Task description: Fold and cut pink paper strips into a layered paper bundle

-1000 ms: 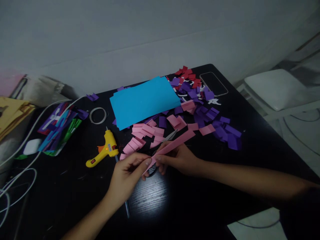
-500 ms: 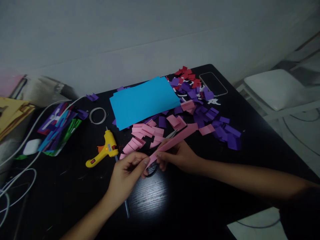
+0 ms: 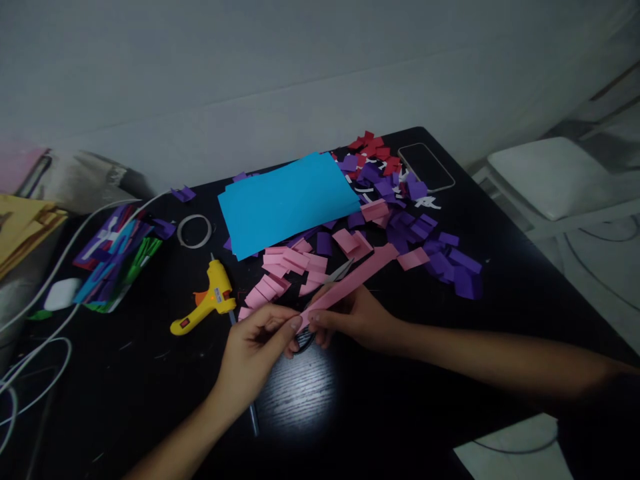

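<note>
A long pink paper strip (image 3: 355,277) runs slantwise between my two hands. Its near end is pinched by the thumb and fingers of my left hand (image 3: 265,340). Close beside it, my right hand (image 3: 357,317) grips the same strip, thumb on top and fingers curled below. Under the strip and hands lies a pair of scissors (image 3: 341,271); the pointed blades show, while the dark handles are partly hidden by my fingers. Small folded pink paper pieces (image 3: 295,260) are scattered just beyond my hands.
Blue sheets (image 3: 290,203) lie at the table's back. Purple pieces (image 3: 440,263), red pieces (image 3: 383,153) and a phone (image 3: 427,167) are to the right. At left are a yellow glue gun (image 3: 213,300), a tape ring (image 3: 195,231), bundled paper strips (image 3: 117,257) and white cables (image 3: 63,320).
The strip has turned slightly, showing more of its flat face. Both hands keep hold of it and have barely moved.
</note>
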{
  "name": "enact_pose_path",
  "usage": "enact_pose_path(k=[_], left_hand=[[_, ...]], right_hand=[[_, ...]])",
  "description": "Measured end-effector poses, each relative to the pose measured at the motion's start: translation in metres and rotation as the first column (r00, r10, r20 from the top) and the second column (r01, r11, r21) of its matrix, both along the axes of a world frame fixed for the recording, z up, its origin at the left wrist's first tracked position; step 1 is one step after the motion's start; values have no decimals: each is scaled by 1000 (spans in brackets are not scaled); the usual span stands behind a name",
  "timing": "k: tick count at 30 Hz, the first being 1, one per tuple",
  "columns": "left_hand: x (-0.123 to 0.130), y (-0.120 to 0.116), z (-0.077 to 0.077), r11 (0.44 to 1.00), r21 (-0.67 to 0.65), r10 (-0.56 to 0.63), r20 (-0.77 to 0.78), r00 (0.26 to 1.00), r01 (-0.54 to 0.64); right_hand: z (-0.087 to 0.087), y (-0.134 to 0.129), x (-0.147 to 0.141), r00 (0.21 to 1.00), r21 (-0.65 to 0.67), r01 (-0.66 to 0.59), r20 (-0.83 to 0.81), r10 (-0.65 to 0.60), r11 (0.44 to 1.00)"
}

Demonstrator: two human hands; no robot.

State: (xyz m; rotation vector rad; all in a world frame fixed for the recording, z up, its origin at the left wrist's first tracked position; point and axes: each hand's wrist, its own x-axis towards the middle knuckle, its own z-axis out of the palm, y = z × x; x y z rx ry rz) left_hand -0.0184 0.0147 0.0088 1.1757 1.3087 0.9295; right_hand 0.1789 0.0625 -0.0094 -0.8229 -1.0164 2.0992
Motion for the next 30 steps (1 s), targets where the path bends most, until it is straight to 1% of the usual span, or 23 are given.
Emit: enact_pose_path(k=[8, 15, 20, 24, 27, 30], left_hand=[[1, 0, 2, 1000, -27, -3, 12, 1000, 3], [1, 0, 2, 999, -37, -4, 19, 1000, 5], [1, 1, 2, 999, -45, -7, 18, 1000, 8], [-3, 2, 1, 999, -35, -6, -6, 1000, 6], [-5, 2, 2, 1000, -24, 9, -26, 1000, -10], [-5, 2, 2, 1000, -15, 17, -35, 999, -18]], right_hand=[[-3, 0, 0, 1000, -16, 5, -11, -5, 1000], [-4, 0, 0, 999, -7, -30, -21, 30, 1000], [-2, 1, 1, 1000, -7, -12, -14, 12, 1000], [-1, 5, 2, 1000, -10, 27, 10, -27, 1000], [-1, 8, 2, 999, 13, 52, 13, -53, 999], [-2, 8, 1, 999, 30, 49, 12, -49, 998]])
